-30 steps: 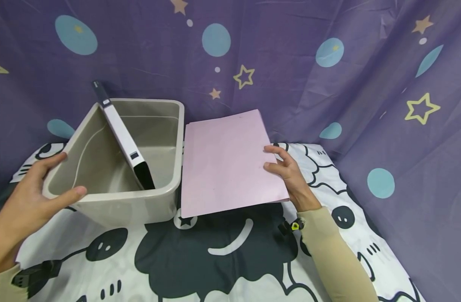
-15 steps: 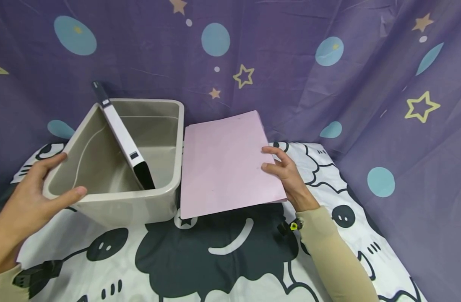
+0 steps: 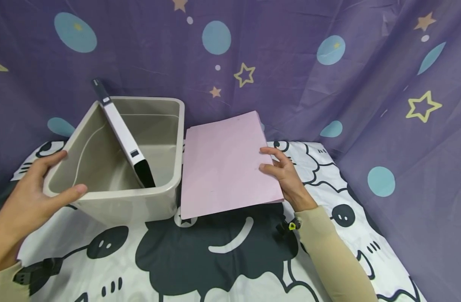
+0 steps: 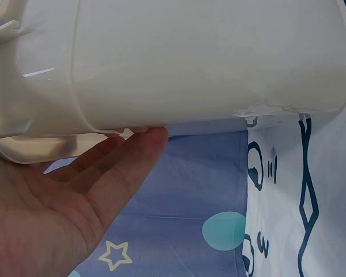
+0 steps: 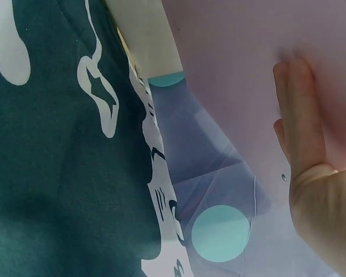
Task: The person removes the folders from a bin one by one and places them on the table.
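Observation:
A beige plastic bin [image 3: 128, 205] stands left of centre on the patterned cloth. My left hand [image 3: 37, 197] grips its front left corner; the thumb lies on the front rim, and in the left wrist view fingers [image 4: 127, 167] touch the outer wall. A pink folder [image 3: 226, 167], apparently with layered sheets, leans slanted beside the bin's right wall. At its right edge my right hand [image 3: 285, 176] holds it, with fingers [image 5: 303, 109] against its underside in the right wrist view. A slim white item with black ends [image 3: 121, 132] leans diagonally inside the bin.
A purple curtain [image 3: 283, 63] with stars and ovals rises behind and at the right. White cloth [image 3: 234, 264] with black cartoon sheep covers the surface below. The slim item's dark upper end sticks out over the bin's back left rim.
My right hand and the folder's right edge have shifted slightly left, toward the bin. The left hand, the bin and the slim item inside it stay in place.

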A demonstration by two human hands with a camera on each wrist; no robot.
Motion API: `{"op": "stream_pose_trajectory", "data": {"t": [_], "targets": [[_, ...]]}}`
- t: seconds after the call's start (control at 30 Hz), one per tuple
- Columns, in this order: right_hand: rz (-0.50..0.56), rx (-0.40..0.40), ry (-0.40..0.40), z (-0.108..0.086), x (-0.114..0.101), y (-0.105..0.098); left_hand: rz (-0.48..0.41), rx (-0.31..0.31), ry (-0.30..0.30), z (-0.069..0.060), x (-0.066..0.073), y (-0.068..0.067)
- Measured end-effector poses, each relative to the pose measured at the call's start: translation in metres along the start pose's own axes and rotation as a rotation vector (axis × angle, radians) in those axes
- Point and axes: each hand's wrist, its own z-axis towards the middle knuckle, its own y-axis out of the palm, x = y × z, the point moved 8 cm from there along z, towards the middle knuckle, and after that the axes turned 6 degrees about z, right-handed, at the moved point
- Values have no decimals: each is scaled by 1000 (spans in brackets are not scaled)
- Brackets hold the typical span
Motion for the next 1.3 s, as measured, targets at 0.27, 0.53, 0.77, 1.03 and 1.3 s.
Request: {"op": "stream_pose_trajectory", "data": {"t": [0.27, 0.53, 0.77, 1.03, 1.3], "targets": [[-2, 11, 9, 1, 4, 1, 4, 2, 9, 0, -1, -1], [-5, 8, 10, 1, 9, 1, 5, 10, 20, -1, -1, -3], [-33, 12, 13, 2, 11, 0, 6, 17, 32, 0, -1, -5], [-24, 17, 23, 4, 14, -1, 9, 1, 14, 1, 1, -3], [-18, 20, 42, 4, 20, 1, 5, 3, 11, 0, 0, -4]]}}
